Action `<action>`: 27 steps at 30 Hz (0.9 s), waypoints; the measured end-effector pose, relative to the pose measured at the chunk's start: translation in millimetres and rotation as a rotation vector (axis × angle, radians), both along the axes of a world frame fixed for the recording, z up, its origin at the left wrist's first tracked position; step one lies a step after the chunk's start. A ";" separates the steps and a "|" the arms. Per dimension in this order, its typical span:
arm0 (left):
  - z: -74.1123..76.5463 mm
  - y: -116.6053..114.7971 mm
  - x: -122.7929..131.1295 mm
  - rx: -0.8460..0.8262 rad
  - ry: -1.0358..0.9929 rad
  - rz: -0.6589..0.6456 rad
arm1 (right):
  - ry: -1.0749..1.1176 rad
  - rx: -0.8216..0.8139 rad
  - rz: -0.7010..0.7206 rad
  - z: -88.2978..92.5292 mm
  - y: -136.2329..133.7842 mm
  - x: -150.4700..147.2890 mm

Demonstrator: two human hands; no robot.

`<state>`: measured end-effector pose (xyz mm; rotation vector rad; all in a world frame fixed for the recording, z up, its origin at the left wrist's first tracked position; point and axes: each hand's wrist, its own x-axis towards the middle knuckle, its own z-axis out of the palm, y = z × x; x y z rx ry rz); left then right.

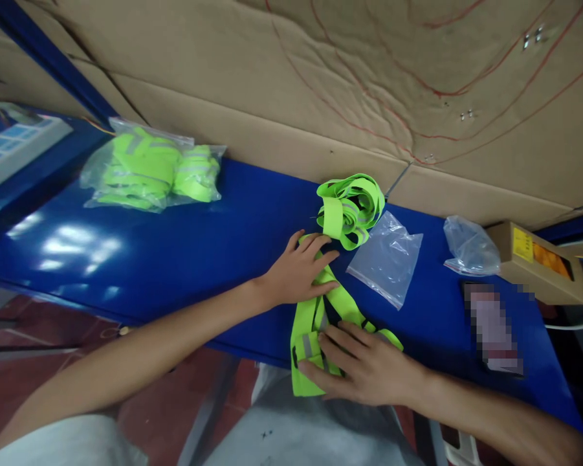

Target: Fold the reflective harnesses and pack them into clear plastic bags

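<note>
A neon green reflective strap vest (330,304) lies across the blue table (198,246), its far end bunched in loops (352,207). My left hand (298,268) rests flat on the straps near the middle, fingers spread. My right hand (363,362) presses flat on the folded near end at the table's front edge, fingers stretched out over the grey reflective band. Neither hand grips anything.
An empty clear plastic bag (387,257) lies just right of the straps. A crumpled bag (470,247) and a cardboard box (538,262) sit further right. A bag packed with green vests (150,169) lies far left. Cardboard sheets (369,84) line the back.
</note>
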<state>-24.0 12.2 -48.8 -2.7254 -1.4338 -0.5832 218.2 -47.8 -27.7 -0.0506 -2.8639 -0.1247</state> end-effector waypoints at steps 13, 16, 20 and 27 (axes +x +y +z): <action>18.0 -10.1 -6.6 -0.093 -0.202 -0.010 | -0.246 -0.568 -0.142 31.7 31.0 -18.5; 43.9 -52.8 -13.3 -0.079 -0.353 0.023 | -0.259 -0.647 -0.127 34.6 38.6 -21.8; 52.6 -122.5 -10.4 -0.285 -0.482 0.048 | -0.190 -0.713 -0.066 38.0 46.2 -26.0; 6.4 -144.0 23.2 -0.192 -0.508 0.274 | -0.223 -1.002 -0.266 41.5 62.4 -39.5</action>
